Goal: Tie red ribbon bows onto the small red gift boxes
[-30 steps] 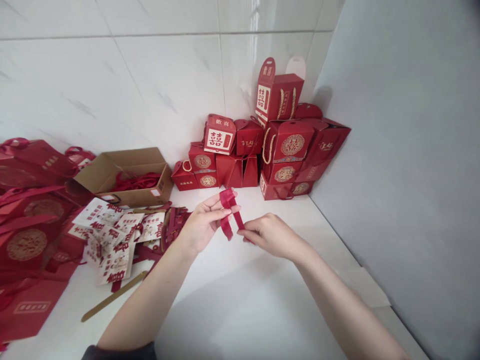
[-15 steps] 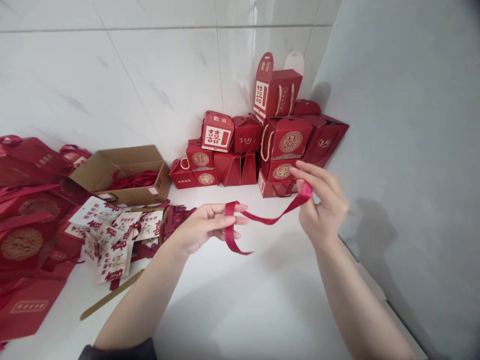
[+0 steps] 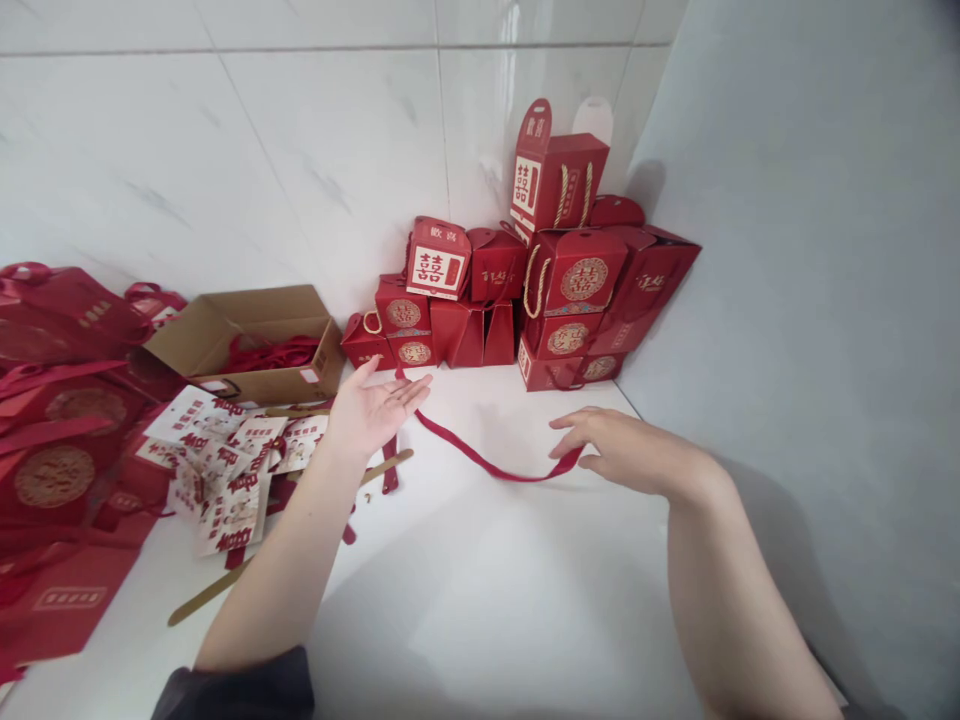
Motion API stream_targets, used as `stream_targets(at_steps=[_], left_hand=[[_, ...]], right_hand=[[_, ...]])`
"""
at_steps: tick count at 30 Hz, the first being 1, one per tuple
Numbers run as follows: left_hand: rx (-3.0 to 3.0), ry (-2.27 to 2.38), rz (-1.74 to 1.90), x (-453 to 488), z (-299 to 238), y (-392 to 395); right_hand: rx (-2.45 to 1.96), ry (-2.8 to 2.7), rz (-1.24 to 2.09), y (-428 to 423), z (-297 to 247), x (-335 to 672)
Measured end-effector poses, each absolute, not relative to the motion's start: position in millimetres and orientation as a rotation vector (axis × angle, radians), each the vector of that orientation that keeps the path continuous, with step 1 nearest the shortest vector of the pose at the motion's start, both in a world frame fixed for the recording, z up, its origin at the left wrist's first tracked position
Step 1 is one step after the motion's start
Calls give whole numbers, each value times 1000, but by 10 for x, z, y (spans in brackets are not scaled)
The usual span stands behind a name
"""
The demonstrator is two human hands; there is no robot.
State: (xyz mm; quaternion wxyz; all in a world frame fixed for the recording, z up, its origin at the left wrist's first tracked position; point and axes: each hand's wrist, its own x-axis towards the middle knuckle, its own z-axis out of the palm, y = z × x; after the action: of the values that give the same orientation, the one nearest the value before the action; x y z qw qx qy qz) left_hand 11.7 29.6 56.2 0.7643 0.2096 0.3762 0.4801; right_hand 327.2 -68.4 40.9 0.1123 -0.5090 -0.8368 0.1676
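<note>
A long red ribbon [image 3: 487, 466] sags in a curve above the white table, stretched between my two hands. My right hand [image 3: 626, 450] pinches one end between thumb and fingers, with the palm turned down. My left hand [image 3: 375, 408] is open, palm up, fingers stretched out. The ribbon runs behind its fingers, and a short piece shows above them. Whether the ribbon lies on those fingers or only passes behind them, I cannot tell. Close to my left wrist are white printed cards [image 3: 232, 480] in a loose pile.
Red gift boxes [image 3: 574, 280] stand stacked against the tiled wall. Further left, an open cardboard box [image 3: 285, 385] holds red ribbons. Red gift bags [image 3: 56, 480] crowd the left side. A flat gold strip [image 3: 206, 597] lies on the white table [image 3: 487, 600]. A grey wall rises at right.
My left hand has moved up and left, its fingers opening out from the loop of ribbon. My right hand has lowered and turned palm down, still pinching the ribbon, which now spans wider.
</note>
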Motion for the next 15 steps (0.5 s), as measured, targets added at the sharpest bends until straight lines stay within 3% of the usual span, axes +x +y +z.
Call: stream_targets(at_steps=[7,15], left_hand=[[840,898,959,258,390,258],[1410,968,639,288,387,115]], right_hand=[[-1681,-2308,520,-535,369,3096],[-1581,-2249,793,-302,-189,2278]])
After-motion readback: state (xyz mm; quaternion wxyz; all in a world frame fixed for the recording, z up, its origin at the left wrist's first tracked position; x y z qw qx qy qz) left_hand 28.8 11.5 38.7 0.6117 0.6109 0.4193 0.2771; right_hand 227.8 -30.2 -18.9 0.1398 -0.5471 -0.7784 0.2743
